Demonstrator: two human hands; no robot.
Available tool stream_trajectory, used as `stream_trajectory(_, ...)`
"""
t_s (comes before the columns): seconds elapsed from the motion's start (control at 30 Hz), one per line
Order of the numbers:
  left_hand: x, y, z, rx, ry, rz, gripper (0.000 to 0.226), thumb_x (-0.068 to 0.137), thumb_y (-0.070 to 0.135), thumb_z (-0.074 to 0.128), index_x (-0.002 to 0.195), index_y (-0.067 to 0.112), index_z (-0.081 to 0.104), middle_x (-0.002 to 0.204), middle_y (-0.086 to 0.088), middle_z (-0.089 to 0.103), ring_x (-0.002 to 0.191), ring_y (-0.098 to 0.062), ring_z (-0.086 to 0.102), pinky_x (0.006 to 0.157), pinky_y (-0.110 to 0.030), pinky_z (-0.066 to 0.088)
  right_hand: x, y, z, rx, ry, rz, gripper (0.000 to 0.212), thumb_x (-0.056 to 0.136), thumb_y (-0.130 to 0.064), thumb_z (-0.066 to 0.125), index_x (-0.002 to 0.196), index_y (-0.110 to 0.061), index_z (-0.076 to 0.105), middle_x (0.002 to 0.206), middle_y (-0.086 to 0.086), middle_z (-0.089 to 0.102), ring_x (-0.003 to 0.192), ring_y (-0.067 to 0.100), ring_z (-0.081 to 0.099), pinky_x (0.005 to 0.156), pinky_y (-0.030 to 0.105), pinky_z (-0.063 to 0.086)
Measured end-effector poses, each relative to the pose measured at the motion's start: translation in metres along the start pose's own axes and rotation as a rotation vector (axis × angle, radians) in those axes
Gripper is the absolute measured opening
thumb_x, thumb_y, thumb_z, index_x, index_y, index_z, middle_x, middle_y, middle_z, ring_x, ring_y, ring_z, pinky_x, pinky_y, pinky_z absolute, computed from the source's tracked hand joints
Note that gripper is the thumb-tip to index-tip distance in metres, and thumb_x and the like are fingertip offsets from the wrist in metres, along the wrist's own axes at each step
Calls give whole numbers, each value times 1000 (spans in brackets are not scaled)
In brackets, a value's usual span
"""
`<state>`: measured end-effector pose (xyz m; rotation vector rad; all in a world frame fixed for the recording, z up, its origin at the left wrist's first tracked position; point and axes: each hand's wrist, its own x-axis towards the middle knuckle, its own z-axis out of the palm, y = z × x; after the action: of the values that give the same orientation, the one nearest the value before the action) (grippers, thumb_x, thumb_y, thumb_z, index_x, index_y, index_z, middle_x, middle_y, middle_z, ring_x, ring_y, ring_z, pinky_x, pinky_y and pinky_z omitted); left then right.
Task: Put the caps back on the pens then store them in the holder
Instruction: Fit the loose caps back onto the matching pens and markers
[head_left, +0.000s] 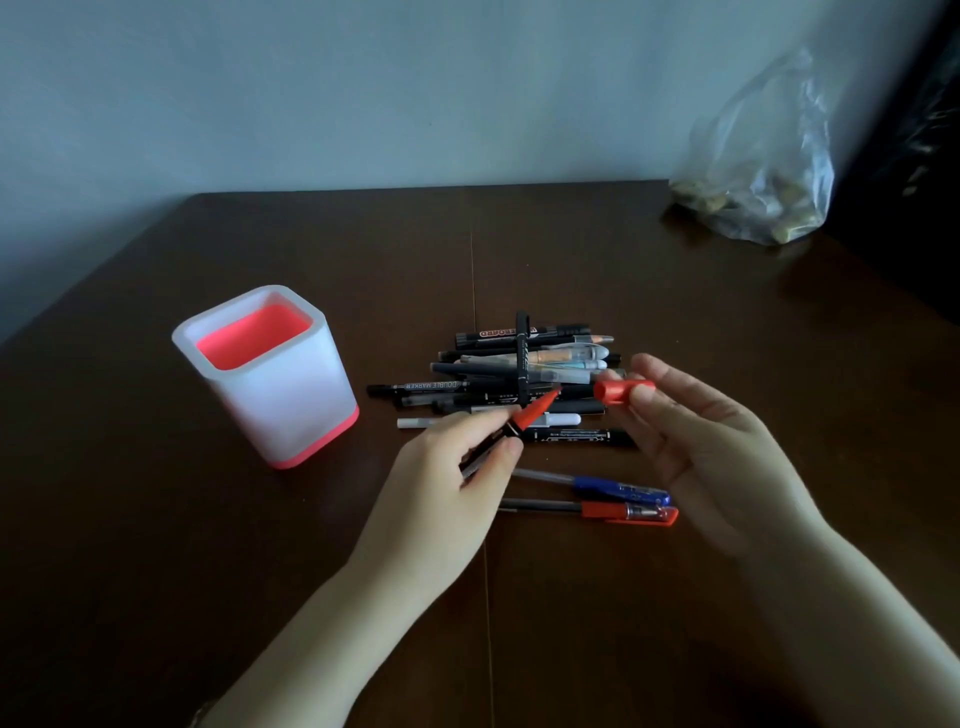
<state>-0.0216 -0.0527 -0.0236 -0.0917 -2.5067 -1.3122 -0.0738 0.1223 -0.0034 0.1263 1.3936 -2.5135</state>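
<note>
My left hand (457, 467) grips an uncapped red marker (530, 413), its red tip pointing up and to the right. A short way to the right of that tip, my right hand (696, 431) pinches the red cap (618, 391) between thumb and fingertips, its open end facing the tip. Cap and tip are apart. Behind them lies a pile of several pens and markers (524, 374). A blue-capped pen (613, 488) and a red-capped pen (618, 512) lie side by side in front of the pile. The white holder (291, 410) with a red inside and base stands to the left, nothing showing inside.
The brown wooden table (260, 571) runs back to a pale wall. A clear plastic bag (763, 171) with small brownish items sits at the back right corner. A dark object fills the far right edge.
</note>
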Motion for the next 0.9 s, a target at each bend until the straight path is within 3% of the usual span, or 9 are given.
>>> stream_trajectory(0.1, -1, -1, 2, 21, -8, 27, 34, 88, 17, 57, 122, 22, 57, 110, 20, 55, 97, 18, 47, 80, 7, 31, -3, 2, 1, -139, 18, -150, 33, 63, -8, 61, 95, -13, 63, 79, 6, 75, 79, 16, 72, 67, 19, 56)
stream_trajectory(0.2, -2, -2, 2, 46, -24, 50, 35, 88, 19, 58, 123, 24, 57, 112, 19, 58, 103, 11, 51, 86, 4, 33, -5, 5, 2, -299, 10, -258, 24, 62, -13, 65, 85, -16, 65, 86, 8, 75, 85, 22, 71, 77, 28, 58)
stream_trajectory(0.3, -3, -3, 2, 65, -26, 62, 36, 87, 21, 58, 124, 25, 56, 117, 17, 59, 112, 5, 50, 90, -1, 35, -5, 7, 3, -359, 24, -271, 25, 60, -14, 66, 85, -14, 67, 90, 9, 74, 87, 22, 71, 76, 28, 58)
stream_trajectory(0.57, -2, -3, 2, 60, -4, 90, 36, 87, 19, 59, 123, 22, 57, 116, 13, 62, 111, 2, 53, 94, -10, 40, -7, 5, 3, -355, 61, -325, 23, 63, -14, 65, 86, -15, 67, 86, 5, 75, 83, 19, 72, 72, 24, 58)
stream_trajectory(0.67, -2, -2, 3, 68, -17, 137, 34, 84, 17, 64, 118, 20, 61, 109, 10, 66, 105, 3, 54, 88, -5, 41, -9, 9, 5, -456, 10, -304, 23, 65, -10, 66, 88, -11, 68, 87, 2, 75, 82, 15, 72, 72, 21, 57)
stream_trajectory(0.8, -3, -1, 0, 51, 33, 187, 26, 76, 24, 66, 101, 18, 71, 89, 7, 73, 82, 0, 64, 70, -15, 50, -12, 13, 9, -528, -86, -291, 23, 65, -9, 67, 87, -8, 69, 83, -1, 75, 78, 13, 72, 66, 17, 56)
stream_trajectory(0.9, -3, 0, -2, 56, 65, 202, 21, 77, 28, 65, 95, 18, 73, 82, 8, 73, 77, -2, 64, 65, -19, 50, -12, 16, 8, -484, -70, -301, 25, 60, -12, 69, 84, -7, 71, 83, 3, 75, 78, 17, 72, 67, 21, 57)
